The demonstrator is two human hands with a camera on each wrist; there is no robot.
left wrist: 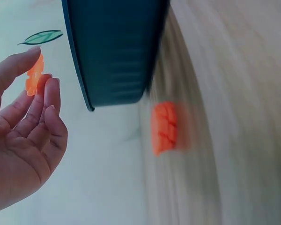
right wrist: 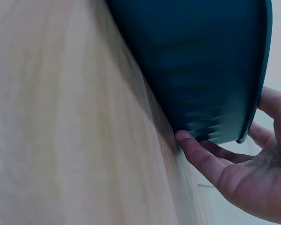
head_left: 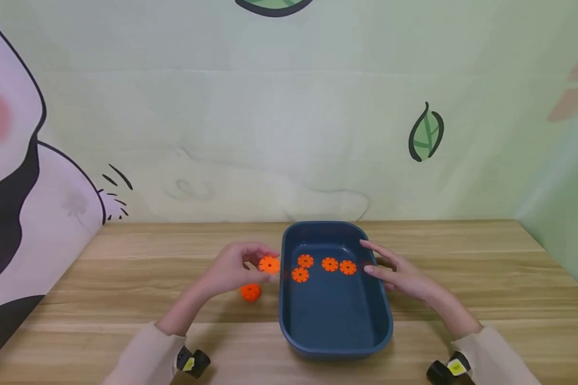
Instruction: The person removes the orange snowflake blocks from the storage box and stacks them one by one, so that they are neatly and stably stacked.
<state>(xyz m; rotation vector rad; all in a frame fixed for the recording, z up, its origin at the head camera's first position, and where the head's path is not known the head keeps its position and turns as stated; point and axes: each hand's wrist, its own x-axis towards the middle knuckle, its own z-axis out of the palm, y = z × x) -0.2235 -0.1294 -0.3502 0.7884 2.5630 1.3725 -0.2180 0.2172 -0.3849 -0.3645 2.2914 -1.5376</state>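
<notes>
Sleeves (head_left: pixel 144 355) nearest; tub (head_left: pixel 336 315) stands between both hands (head_left: pixel 238 267) (head_left: pixel 404 275).

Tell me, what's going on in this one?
A person's left hand pinches an orange notched disc just outside the left rim of a dark blue bin, while the right hand holds the bin's right side. Four similar discs lie inside. An orange stack sits on the wooden table, left of the bin.
</notes>
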